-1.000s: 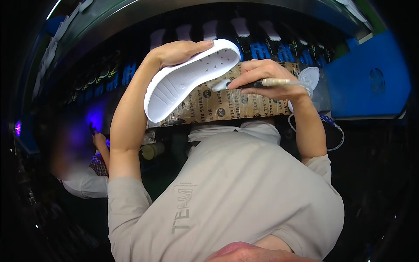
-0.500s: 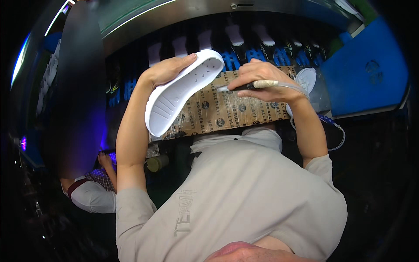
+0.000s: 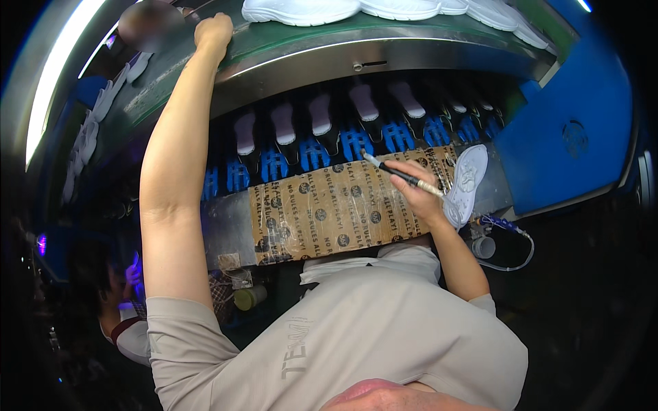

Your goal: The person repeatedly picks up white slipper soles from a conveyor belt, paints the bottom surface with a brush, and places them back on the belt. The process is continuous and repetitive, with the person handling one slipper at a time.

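Head view: the right hand point(image 3: 419, 192) is gripping a slim black marker pen with a pale barrel point(image 3: 401, 177), fingers clenched round its middle, tip pointing far and left over the brown printed cardboard sheet under clear tape point(image 3: 329, 212) that is covering the near work ledge. Just right of that hand, touching or nearly touching its outer edge, a white moulded shoe sole point(image 3: 466, 183) is lying tilted on the ledge, tread side up. The sole is judged light, flexible and rubbery, with little risk of slipping; taking it at the narrow waist or heel end appears soundest. The left hand point(image 3: 212, 31) is reaching far and left, fist closed, resting on the green conveyor belt point(image 3: 288, 38); whether it is holding anything cannot be told. More white shoe soles point(image 3: 301, 9) are lying along the far belt. Below the belt, a row of pale shoe lasts on blue holders point(image 3: 321, 133) is standing.
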### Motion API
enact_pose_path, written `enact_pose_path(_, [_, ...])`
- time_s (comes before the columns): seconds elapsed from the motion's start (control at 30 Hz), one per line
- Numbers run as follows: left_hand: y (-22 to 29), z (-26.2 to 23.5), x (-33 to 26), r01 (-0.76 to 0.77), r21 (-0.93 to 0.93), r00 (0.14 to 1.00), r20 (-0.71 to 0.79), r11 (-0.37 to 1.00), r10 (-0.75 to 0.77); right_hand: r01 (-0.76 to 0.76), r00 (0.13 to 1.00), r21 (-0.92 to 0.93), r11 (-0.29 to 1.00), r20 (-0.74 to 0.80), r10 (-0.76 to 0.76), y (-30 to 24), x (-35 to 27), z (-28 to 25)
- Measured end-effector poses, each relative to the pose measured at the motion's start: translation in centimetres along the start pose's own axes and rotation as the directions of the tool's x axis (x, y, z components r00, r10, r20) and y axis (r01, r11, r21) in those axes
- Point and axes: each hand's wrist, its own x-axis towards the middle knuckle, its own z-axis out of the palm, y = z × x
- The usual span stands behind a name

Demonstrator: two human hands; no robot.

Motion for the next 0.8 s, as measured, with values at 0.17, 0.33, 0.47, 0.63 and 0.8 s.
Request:
enact_pose_path(0.17, [-5.7, -2.3, 5.1, -0.079, 0.763, 0.997, 0.046, 0.642, 0.069, -0.174, 0.979, -0.092, 0.98, 0.092, 0.182, 4.6, -3.2, 1.3])
enact_pose_path(0.33, [-15.3, -10.3, 15.8, 0.283, 0.782, 0.958, -0.213, 0.554, -0.19, -0.207, 0.975, -0.033, 0.978, 0.076, 0.209, 7.8, -4.4, 4.2])
enact_pose_path(0.47, [-14.0, -11.5, 15.3, 0.354, 0.804, 0.935, -0.309, 0.477, -0.174, -0.188, 0.981, -0.051, 0.981, 0.043, 0.19, 9.3, -5.4, 4.8])
enact_pose_path(0.63, [-25.6, -19.1, 24.8, 0.238, 0.903, 0.971, -0.225, 0.358, -0.078, -0.232, 0.972, -0.039, 0.972, 0.038, 0.233, 9.2, -5.1, 4.6])
enact_pose_path(0.8, [-28.1, -24.7, 28.3, 0.016, 0.9, 0.996, -0.052, 0.435, 0.071, -0.223, 0.972, -0.01, 0.975, 0.07, 0.223, 9.7, -5.4, 4.4])
